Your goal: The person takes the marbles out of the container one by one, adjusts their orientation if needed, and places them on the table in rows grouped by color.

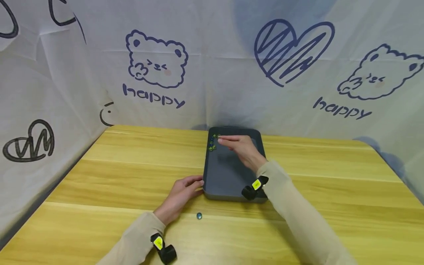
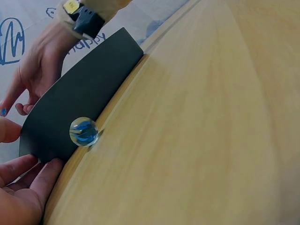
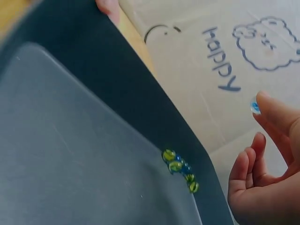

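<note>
Between thumb and index finger, my right hand (image 1: 243, 149) pinches a clear marble with blue in it (image 3: 255, 107), held over the far left part of a dark grey tray (image 1: 226, 175). My left hand (image 1: 183, 191) grips the tray's left wall near the front corner, fingertips low on its outer side in the left wrist view. Along the inner left edge and far left corner sit several green-yellow and blue marbles (image 3: 175, 166). A single clear marble with blue swirls (image 2: 84, 131) lies on the table, in front of the tray and right of my left wrist.
The tray stands on a wooden table (image 1: 132, 162) near its back edge. Behind it hangs a white cloth (image 1: 225, 92) printed with bears, hearts and lettering. A black camera is strapped to each wrist.
</note>
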Available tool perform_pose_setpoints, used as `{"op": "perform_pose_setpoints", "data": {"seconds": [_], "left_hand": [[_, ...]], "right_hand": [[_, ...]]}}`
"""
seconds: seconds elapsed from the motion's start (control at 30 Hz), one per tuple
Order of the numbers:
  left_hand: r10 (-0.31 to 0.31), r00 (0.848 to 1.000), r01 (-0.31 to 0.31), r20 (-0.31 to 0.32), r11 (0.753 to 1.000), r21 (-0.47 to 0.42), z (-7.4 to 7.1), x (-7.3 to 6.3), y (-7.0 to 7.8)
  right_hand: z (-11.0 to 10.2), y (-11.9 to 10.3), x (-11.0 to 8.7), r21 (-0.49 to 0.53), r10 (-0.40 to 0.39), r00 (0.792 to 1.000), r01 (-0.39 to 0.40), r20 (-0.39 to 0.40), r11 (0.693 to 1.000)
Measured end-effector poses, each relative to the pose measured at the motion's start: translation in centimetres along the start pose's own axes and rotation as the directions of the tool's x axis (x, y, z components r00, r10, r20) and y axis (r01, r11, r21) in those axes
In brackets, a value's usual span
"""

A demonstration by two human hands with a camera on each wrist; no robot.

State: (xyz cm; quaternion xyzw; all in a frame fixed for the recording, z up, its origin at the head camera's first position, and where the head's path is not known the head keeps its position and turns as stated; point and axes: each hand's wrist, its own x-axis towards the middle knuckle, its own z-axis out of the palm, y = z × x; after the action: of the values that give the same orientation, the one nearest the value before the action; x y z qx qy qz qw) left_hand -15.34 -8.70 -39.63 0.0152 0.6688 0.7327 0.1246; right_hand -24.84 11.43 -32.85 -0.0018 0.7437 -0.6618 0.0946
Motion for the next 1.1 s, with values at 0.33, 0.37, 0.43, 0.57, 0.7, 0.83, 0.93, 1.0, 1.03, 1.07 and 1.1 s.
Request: {"op": "perform_pose_setpoints", "data": {"seconds": [0.33, 0.37, 0.43, 0.57, 0.7, 0.83, 0.93, 1.0, 1.03, 1.07, 1.1], "left_hand": [[0.005, 1.000, -0.005, 0.003, 1.000, 0.006, -0.2, 0.1, -0.1], [0.003, 1.000, -0.003, 0.003, 1.000, 0.008, -0.2, 0.1, -0.1], [0.005, 1.000, -0.005, 0.004, 1.000, 0.014, -0.2, 0.1, -0.1], [0.005, 1.000, -0.006, 0.005, 1.000, 0.022, -0.2, 0.0, -0.1], [0.000, 1.000, 0.000, 0.002, 1.000, 0.022, -0.2, 0.1, 0.0], [-0.008, 1.000, 0.008, 0.003, 1.000, 0.031, -0.1, 0.0, 0.1], [-0.004, 1.000, 0.004, 0.002, 0.999, 0.032, -0.1, 0.0, 0.1], [-0.003, 1.000, 0.003, 0.000, 1.000, 0.030, -0.2, 0.0, 0.1], [-0.005, 1.000, 0.005, -0.002, 1.000, 0.029, -0.2, 0.0, 0.1], [-0.005, 1.000, 0.005, -0.002, 1.000, 0.027, -0.2, 0.0, 0.1], [-0.008, 1.000, 0.008, -0.002, 1.000, 0.028, -0.2, 0.0, 0.1]], "right_hand": [[0.3, -0.1, -2.5, -0.003, -0.009, 0.999, 0.010, 0.042, 1.000], [0.4, 0.0, -2.7, 0.003, 0.000, 0.999, 0.000, 0.046, 1.000], [0.5, 0.0, -3.3, 0.010, 0.018, 0.998, -0.018, 0.056, 1.000], [0.5, 0.1, -4.3, -0.006, 0.017, 0.997, -0.016, 0.069, 1.000], [0.6, 0.3, -5.3, -0.019, 0.004, 0.997, -0.002, 0.081, 1.000], [0.6, 0.5, -6.4, -0.027, -0.007, 0.995, 0.010, 0.104, 1.000], [0.6, 0.5, -7.1, -0.029, -0.018, 0.992, 0.022, 0.128, 0.999], [0.6, 0.6, -7.7, -0.037, -0.025, 0.989, 0.031, 0.149, 0.999], [0.5, 0.6, -7.9, -0.039, -0.029, 0.987, 0.036, 0.158, 0.999], [0.5, 0.6, -8.2, -0.044, -0.032, 0.986, 0.039, 0.165, 0.998], [0.4, 0.7, -8.4, -0.048, -0.035, 0.985, 0.044, 0.172, 0.998]]}}
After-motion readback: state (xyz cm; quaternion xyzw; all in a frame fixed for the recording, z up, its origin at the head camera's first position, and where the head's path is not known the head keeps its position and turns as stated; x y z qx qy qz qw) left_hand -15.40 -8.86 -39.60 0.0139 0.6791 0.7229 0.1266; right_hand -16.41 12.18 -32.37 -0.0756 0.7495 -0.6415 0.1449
